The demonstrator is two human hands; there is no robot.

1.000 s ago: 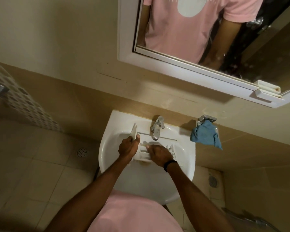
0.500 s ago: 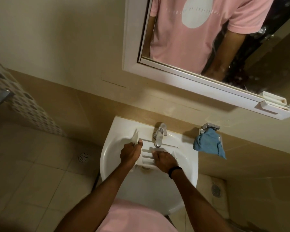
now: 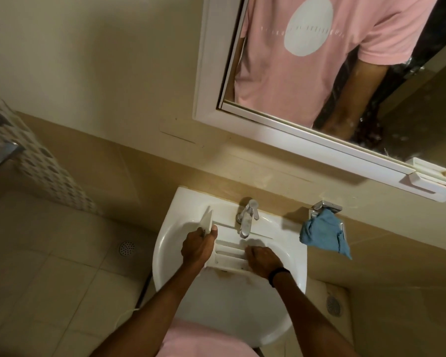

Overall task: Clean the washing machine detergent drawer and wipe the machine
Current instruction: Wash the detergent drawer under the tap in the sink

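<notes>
White drawer (image 3: 228, 249) still in left hand (image 3: 197, 247), right hand (image 3: 262, 261) further right.

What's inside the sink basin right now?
A white detergent drawer, under the faucet. The left hand grips its left end; the right hand lies over its right side. Brownish staining shows below it. No drain shows; the drawer likely covers it.

Mirror (image 3: 209, 73) cut off, drawer (image 3: 228, 249) partly under right hand (image 3: 262, 261), shirt lettering (image 3: 301, 32) unreadable
</notes>
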